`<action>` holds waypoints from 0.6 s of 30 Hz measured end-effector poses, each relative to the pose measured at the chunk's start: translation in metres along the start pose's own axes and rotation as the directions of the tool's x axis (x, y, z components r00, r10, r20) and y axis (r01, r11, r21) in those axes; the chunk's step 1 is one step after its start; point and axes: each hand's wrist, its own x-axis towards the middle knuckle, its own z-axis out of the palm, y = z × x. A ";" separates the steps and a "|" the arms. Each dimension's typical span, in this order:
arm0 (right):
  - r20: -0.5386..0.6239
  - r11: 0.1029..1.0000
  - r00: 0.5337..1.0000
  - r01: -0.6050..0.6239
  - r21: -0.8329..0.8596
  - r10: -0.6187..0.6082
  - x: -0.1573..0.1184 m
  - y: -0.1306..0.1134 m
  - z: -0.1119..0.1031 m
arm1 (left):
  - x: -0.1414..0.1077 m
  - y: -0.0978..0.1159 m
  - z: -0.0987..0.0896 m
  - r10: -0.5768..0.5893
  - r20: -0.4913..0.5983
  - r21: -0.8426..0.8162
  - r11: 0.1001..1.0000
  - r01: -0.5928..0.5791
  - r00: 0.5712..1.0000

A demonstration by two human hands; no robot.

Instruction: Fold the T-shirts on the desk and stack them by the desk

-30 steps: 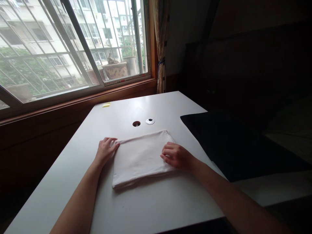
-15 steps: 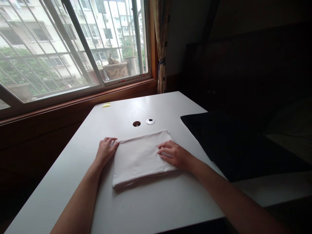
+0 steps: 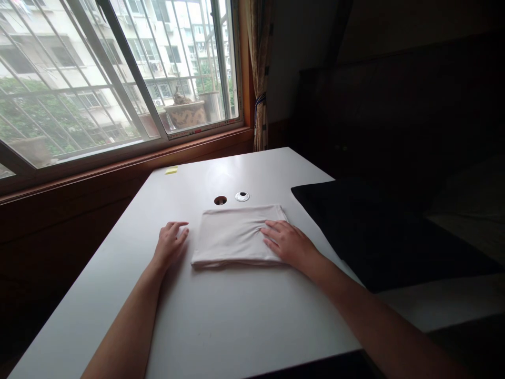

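Observation:
A folded white cloth [image 3: 229, 237] lies flat on the white table [image 3: 221, 326], with creases running toward its right part. My right hand [image 3: 290, 239] rests on the cloth's right side, its fingers stretched out and pressing the fabric. To the left of the cloth, my left hand [image 3: 171, 243] sits on the table with thumb and fingers apart. A small gap separates it from the cloth's left edge, and nothing is in it.
Behind the cloth are a round cable hole [image 3: 220, 200] and a round grommet [image 3: 242, 196]. A yellow sticky note [image 3: 171, 170] is near the far left corner. Black fabric [image 3: 379, 237] covers the table's right side. A barred window [image 3: 118, 73] and a curtain [image 3: 260, 73] stand beyond.
The cloth has turned and slid to the right and away from me under my right hand, wrinkling near its fingers. My left hand no longer touches the cloth's edge.

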 end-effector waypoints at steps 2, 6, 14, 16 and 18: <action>-0.043 0.996 0.998 -0.057 -0.072 0.054 0.000 0.000 0.000 | 0.000 0.001 0.000 0.005 -0.002 0.000 1.000 -0.005 1.000; -0.077 0.993 0.995 -0.067 -0.093 0.059 -0.001 -0.003 -0.006 | -0.001 0.003 -0.001 0.023 -0.004 0.004 1.000 -0.023 1.000; 0.096 0.887 0.922 0.328 0.325 -0.376 -0.010 -0.037 -0.022 | -0.003 0.023 -0.006 0.118 0.013 0.022 0.993 -0.118 0.993; 0.077 0.842 0.921 0.312 0.440 -0.382 -0.010 -0.040 -0.024 | -0.003 0.034 -0.009 0.154 0.023 0.014 0.988 -0.154 0.988; 0.022 0.829 0.948 0.266 0.492 -0.317 -0.009 -0.035 -0.023 | -0.004 0.048 -0.010 0.219 0.051 -0.007 0.976 -0.219 0.974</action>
